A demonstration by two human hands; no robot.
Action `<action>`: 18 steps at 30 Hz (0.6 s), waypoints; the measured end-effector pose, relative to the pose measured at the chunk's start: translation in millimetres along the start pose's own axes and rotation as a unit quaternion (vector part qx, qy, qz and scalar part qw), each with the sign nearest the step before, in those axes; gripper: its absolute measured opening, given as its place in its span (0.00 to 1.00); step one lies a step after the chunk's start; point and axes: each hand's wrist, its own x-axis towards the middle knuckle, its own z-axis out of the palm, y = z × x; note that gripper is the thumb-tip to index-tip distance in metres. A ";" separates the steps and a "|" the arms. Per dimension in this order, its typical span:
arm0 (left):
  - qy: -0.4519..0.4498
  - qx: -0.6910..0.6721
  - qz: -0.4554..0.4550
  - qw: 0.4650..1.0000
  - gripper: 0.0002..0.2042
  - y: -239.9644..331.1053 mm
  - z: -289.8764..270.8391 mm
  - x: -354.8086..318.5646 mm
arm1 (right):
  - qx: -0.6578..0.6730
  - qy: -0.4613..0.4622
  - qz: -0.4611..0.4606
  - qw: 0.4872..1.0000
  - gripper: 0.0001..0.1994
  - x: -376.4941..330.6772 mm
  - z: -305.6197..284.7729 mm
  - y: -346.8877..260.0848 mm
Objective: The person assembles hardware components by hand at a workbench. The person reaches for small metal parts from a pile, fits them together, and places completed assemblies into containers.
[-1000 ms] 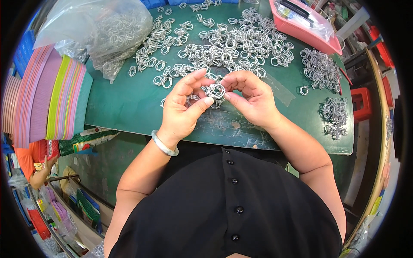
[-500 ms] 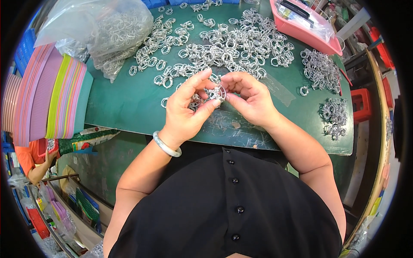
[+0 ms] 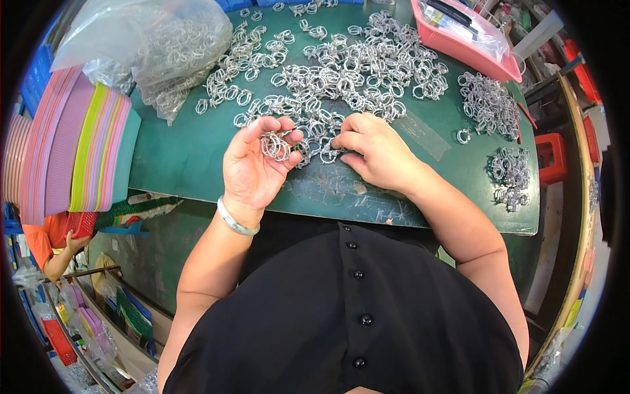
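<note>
My left hand (image 3: 252, 161), palm up with fingers curled, cradles several silvery wire ring clamps (image 3: 275, 146); they look like small hose clamps. To its right, my right hand (image 3: 377, 152) reaches down to the table, thumb and fingers closing on another wire ring clamp (image 3: 328, 152). That one sits at the near edge of a big loose heap of the same clamps (image 3: 341, 72), spread over the green table (image 3: 177, 157). The right fingertips partly cover the clamp they touch.
A clear plastic bag (image 3: 180, 59) full of clamps stands far left, beside stacked coloured baskets (image 3: 85, 144). Far right is a pink basket (image 3: 466, 39). Two smaller clamp piles (image 3: 489, 105) lie at the right. A person in an orange sleeve (image 3: 41, 240) holds a red basket (image 3: 80, 225).
My hands were together around a clamp. Now they are apart: the left has drawn back leftward and turned palm up, while the right has lowered to a clamp on the table.
</note>
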 end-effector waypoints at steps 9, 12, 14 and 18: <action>0.087 0.251 -0.017 0.964 0.07 -4.1 19.1 0.0 | 0.118 0.065 0.003 0.991 0.09 0.7 5.8 6.2; 0.068 0.557 0.064 0.825 0.13 -15.6 19.2 -0.5 | 0.163 0.048 0.043 0.984 0.09 -0.2 4.2 3.7; 0.012 0.738 0.142 0.660 0.20 -20.1 24.1 -0.6 | 0.201 0.029 0.101 0.974 0.09 0.4 -0.6 -1.0; -0.001 0.777 0.204 0.596 0.17 -29.5 18.4 4.2 | 0.300 0.055 0.134 0.943 0.10 0.3 0.8 -5.3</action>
